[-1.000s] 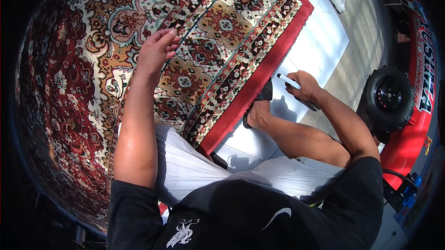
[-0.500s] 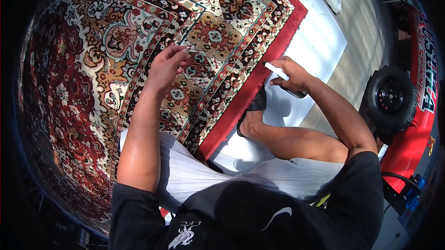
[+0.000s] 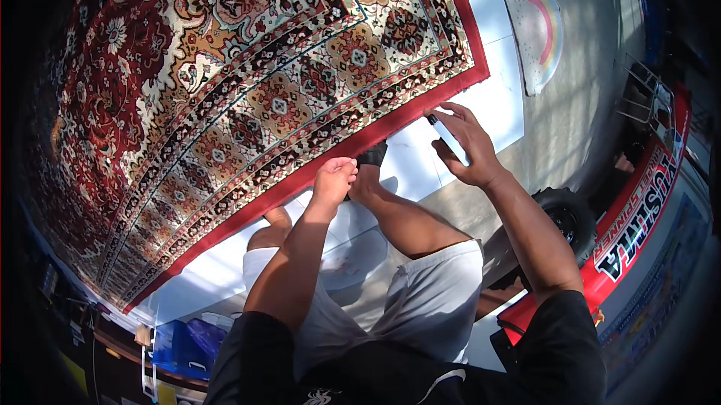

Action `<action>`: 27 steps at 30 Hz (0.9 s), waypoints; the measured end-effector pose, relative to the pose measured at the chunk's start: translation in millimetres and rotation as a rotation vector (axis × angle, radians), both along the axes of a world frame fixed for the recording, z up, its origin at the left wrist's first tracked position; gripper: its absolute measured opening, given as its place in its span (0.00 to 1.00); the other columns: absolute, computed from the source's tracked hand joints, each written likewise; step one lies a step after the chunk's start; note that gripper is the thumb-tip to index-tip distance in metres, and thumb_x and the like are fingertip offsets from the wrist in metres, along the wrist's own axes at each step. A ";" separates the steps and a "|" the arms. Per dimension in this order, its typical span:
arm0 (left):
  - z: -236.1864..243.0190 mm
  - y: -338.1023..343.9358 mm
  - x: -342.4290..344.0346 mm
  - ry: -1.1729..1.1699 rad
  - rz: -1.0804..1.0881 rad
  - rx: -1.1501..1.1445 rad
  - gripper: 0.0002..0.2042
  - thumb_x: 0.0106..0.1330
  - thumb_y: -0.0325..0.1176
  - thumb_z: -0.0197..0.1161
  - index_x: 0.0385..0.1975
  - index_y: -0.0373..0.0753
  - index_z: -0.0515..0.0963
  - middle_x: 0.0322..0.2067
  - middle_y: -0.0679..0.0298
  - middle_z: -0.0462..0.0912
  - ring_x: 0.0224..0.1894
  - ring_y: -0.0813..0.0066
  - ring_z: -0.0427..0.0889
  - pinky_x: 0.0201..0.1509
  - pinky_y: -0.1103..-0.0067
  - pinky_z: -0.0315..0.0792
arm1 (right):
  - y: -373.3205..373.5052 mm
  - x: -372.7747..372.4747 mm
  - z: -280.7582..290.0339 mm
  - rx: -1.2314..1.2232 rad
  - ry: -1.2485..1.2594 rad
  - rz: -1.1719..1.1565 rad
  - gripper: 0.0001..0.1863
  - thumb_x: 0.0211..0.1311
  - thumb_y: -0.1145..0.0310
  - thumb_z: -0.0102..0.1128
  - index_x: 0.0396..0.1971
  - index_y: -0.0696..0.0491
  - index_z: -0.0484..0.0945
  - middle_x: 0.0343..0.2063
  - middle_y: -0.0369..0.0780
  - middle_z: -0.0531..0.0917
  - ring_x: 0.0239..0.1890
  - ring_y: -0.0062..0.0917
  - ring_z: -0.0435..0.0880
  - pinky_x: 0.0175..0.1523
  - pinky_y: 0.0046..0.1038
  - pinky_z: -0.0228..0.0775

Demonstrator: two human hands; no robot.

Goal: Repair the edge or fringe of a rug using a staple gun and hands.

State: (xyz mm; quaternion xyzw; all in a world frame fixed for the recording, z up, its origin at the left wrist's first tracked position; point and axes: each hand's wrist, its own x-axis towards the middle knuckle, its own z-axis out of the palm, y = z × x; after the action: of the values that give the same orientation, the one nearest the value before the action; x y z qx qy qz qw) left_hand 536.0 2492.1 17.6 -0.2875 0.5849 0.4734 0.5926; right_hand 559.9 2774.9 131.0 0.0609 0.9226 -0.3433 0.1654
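Right hand [image 3: 476,157] between two and three o'clock, fingers loosely parted around white tool [image 3: 449,138], its near end hard to make out, left hand [image 3: 333,183] near centre, half curled, contents unclear, rug [image 3: 278,105] at ten o'clock, partly cut off, wheel [image 3: 574,225] at three, part-hidden.

White-tiled floor [image 3: 496,108], thin joint lines, sun patches plus shadows. Patterned rug [image 3: 278,105] lies on it: red, cream, tan and black, plain red border, edge running diagonally, corner at upper right, tiles exposed along that edge. Black sandal [image 3: 373,155] sits at the border. Right of the tiles: grey floor [image 3: 582,127], striped with light, carrying a half-round rainbow mat [image 3: 552,67] near the tile edge.
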 end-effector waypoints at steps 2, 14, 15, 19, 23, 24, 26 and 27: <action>3.6 3.1 40.6 -0.091 0.012 -0.043 0.17 0.67 0.42 0.61 0.50 0.40 0.75 0.41 0.65 0.82 0.45 0.74 0.79 0.48 0.74 0.72 | 15.9 21.5 6.3 -0.012 -0.129 0.026 0.28 0.51 0.68 0.64 0.57 0.50 0.73 0.51 0.41 0.80 0.57 0.42 0.74 0.58 0.36 0.71; -173.0 103.9 112.1 -0.311 0.985 -0.374 0.42 0.65 0.50 0.62 0.69 0.33 0.49 0.70 0.48 0.51 0.71 0.53 0.54 0.71 0.59 0.55 | 154.2 15.2 -179.6 -0.073 -0.308 0.248 0.19 0.52 0.58 0.69 0.44 0.44 0.78 0.31 0.42 0.81 0.47 0.39 0.74 0.48 0.39 0.72; -182.6 110.8 110.2 -0.255 1.136 -0.400 0.41 0.65 0.51 0.62 0.68 0.33 0.50 0.70 0.50 0.50 0.72 0.54 0.54 0.71 0.60 0.55 | 162.6 11.6 -182.7 -0.128 -0.260 0.266 0.20 0.52 0.58 0.69 0.45 0.44 0.78 0.31 0.42 0.81 0.48 0.39 0.74 0.49 0.39 0.72; -178.8 172.9 107.2 -0.019 1.477 -0.413 0.19 0.69 0.43 0.60 0.52 0.36 0.71 0.52 0.58 0.78 0.58 0.62 0.75 0.69 0.62 0.62 | 217.6 -1.7 -170.5 -0.017 -0.466 0.311 0.20 0.53 0.62 0.67 0.46 0.52 0.79 0.33 0.45 0.80 0.40 0.41 0.74 0.47 0.38 0.68; -142.4 164.8 111.4 0.108 1.454 -0.330 0.12 0.71 0.32 0.56 0.52 0.38 0.70 0.51 0.59 0.78 0.57 0.64 0.76 0.65 0.65 0.69 | 241.1 -6.9 -156.9 -0.008 -0.159 0.316 0.22 0.49 0.59 0.72 0.45 0.47 0.80 0.37 0.43 0.82 0.46 0.40 0.77 0.50 0.40 0.72; -131.9 159.0 107.3 0.156 1.453 -0.332 0.13 0.71 0.32 0.56 0.52 0.39 0.70 0.51 0.59 0.79 0.56 0.65 0.77 0.64 0.65 0.70 | 245.5 -16.5 -146.8 -0.028 -0.203 0.310 0.22 0.50 0.58 0.71 0.46 0.47 0.79 0.35 0.43 0.82 0.46 0.39 0.77 0.49 0.40 0.72; -112.9 162.1 98.3 0.207 1.491 -0.419 0.13 0.70 0.31 0.57 0.52 0.39 0.71 0.49 0.60 0.79 0.51 0.66 0.80 0.59 0.68 0.73 | 251.5 -34.0 -129.2 0.080 -0.385 0.333 0.20 0.52 0.58 0.69 0.45 0.47 0.80 0.33 0.43 0.82 0.43 0.40 0.77 0.47 0.40 0.73; -103.1 166.4 92.6 0.203 1.516 -0.409 0.13 0.70 0.31 0.57 0.52 0.39 0.71 0.49 0.60 0.79 0.51 0.66 0.80 0.59 0.68 0.73 | 254.5 -37.5 -120.2 0.120 -0.431 0.319 0.19 0.53 0.59 0.68 0.45 0.47 0.80 0.33 0.43 0.82 0.43 0.40 0.78 0.46 0.40 0.73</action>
State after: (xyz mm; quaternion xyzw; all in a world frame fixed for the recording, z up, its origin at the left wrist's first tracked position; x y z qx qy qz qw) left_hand 628.7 2658.6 -85.5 -0.6660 0.3563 0.6552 -0.0121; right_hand 522.5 3029.4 10.8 -0.0039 0.8827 -0.2365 0.4060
